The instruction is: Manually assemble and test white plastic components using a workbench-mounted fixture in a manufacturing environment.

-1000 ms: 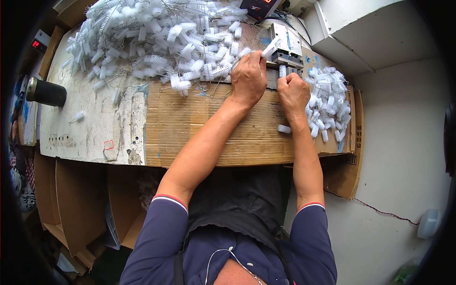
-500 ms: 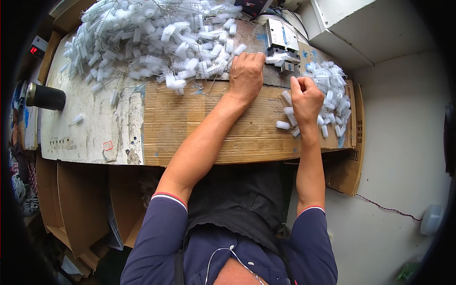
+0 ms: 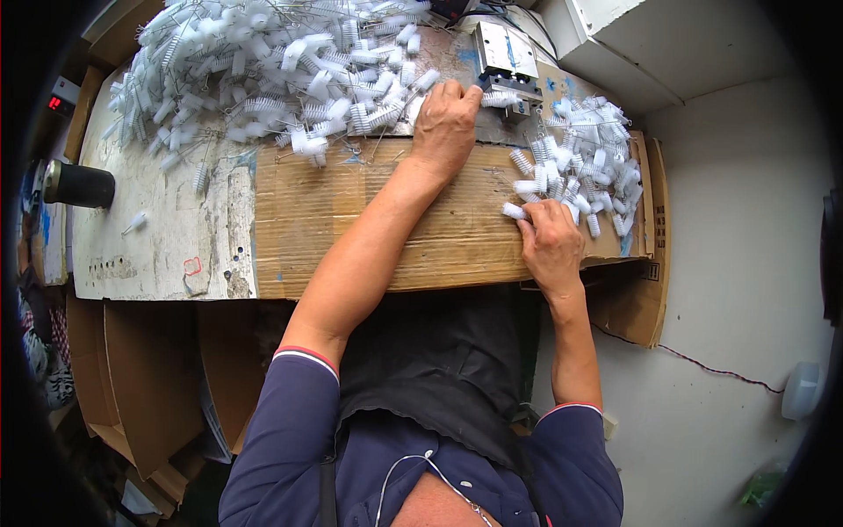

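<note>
My left hand [image 3: 445, 130] is closed at the right edge of the large heap. Its fingertips pinch a small white bristle brush [image 3: 500, 99], whose bristled end lies against a metal block fixture [image 3: 507, 57]. My right hand [image 3: 555, 241] is lower, at the near edge of the smaller brush pile [image 3: 597, 149]. Between its thumb and forefinger is another white brush [image 3: 513, 211]. The fingers partly hide that brush, and its wire is out of sight.
A big heap of white wire-stemmed brushes [image 3: 263, 70] covers the back left of the table. Flattened cardboard [image 3: 351, 237] lies before me. A dark cylinder [image 3: 79, 184] and a loose brush [image 3: 134, 222] are at the left. A cardboard wall [image 3: 654, 246] borders the right side.
My right hand has come down from near the fixture to the near edge of the small pile and taken hold of a brush. My left hand stays near the fixture.
</note>
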`<state>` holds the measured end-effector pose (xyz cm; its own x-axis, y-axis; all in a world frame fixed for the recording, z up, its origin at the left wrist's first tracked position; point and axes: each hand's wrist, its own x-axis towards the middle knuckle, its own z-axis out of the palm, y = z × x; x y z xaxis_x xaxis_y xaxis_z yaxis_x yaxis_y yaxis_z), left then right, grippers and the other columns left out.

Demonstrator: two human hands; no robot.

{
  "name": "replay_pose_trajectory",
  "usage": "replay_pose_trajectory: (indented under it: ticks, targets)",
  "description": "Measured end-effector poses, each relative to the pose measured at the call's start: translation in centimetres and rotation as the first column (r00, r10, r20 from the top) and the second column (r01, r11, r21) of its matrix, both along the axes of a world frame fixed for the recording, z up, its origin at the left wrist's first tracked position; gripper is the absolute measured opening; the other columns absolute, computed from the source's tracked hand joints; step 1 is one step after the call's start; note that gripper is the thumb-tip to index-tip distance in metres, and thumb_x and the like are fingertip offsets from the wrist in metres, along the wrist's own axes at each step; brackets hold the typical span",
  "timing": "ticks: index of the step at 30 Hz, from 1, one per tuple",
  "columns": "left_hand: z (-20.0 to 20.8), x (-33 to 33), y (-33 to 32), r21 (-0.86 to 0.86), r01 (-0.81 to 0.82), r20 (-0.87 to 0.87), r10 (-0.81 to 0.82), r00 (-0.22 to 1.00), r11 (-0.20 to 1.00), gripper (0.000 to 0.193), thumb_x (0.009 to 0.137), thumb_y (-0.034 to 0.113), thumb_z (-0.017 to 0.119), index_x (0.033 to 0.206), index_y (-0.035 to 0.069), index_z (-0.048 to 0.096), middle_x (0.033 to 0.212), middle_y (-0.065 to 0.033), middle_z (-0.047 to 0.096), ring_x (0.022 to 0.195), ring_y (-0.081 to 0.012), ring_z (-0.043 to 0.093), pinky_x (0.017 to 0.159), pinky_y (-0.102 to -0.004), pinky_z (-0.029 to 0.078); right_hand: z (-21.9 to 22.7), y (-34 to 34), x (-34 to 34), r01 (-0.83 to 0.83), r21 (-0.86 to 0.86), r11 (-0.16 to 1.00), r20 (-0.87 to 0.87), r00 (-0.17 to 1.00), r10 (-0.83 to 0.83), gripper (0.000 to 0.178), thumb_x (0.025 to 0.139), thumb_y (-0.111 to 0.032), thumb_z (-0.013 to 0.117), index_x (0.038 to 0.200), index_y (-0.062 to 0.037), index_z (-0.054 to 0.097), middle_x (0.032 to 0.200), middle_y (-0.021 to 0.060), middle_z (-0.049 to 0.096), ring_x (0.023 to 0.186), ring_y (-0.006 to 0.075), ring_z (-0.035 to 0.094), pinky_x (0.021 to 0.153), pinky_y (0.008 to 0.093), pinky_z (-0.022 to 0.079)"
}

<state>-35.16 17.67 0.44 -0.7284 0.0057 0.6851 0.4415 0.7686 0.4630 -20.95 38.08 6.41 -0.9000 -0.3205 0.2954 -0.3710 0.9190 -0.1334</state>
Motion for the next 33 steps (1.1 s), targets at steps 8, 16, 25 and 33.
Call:
replay_pose_trajectory:
  ticks: [8,16,25,33]
  targets:
    - [0.5,0.8,0.1,-0.121,0.056,0.067,-0.048,0.997,0.991,0.018,0.085,-0.001,0.058,0.101,0.001,0.066,0.095,-0.0164,0.063,0.093,-0.0336,0.064,0.083,-0.0435,0.053,0.6,1.4,-0.5,-0.054,0.062,0.997,0.091,0.995,0.048,0.013,0.084,-0.008,0.076,0.093,-0.0067,0.066,0.097,0.0096,0.065,0.094,0.0307,0.064,0.079,0.0424,0.054]
    - [0.3,0.4,-0.4,-0.111,-0.074,0.058,0.081,0.995,0.991,0.007,0.088,0.004,0.058,0.093,0.004,0.062,0.089,-0.0134,0.064,0.086,-0.0304,0.065,0.075,-0.0420,0.054,1.6,-1.2,-1.6,-0.006,-0.123,0.992,0.032,0.999,0.010,0.007,0.089,-0.011,0.071,0.086,-0.0052,0.068,0.086,0.0123,0.068,0.084,0.0322,0.067,0.073,0.0423,0.053]
    - [0.3,0.5,-0.6,0.107,-0.133,0.041,0.129,0.991,0.985,0.004,0.095,0.006,0.056,0.095,0.005,0.060,0.087,-0.0135,0.065,0.082,-0.0323,0.067,0.072,-0.0434,0.055,-0.2,-4.2,-9.9,0.288,-0.292,0.912,0.164,0.955,-0.249,0.023,0.091,-0.027,0.068,0.085,-0.0059,0.075,0.077,0.0186,0.074,0.074,0.0379,0.073,0.070,0.0469,0.056]
    - [0.3,0.2,-0.6,0.201,-0.135,0.030,0.132,0.991,0.970,0.007,0.094,0.006,0.059,0.100,0.002,0.063,0.091,-0.0139,0.065,0.083,-0.0332,0.068,0.071,-0.0442,0.056,-1.4,-5.7,-13.1,0.353,-0.196,0.915,0.124,0.935,-0.334,0.023,0.084,-0.025,0.063,0.082,-0.0069,0.078,0.079,0.0206,0.074,0.077,0.0397,0.073,0.075,0.0486,0.058]
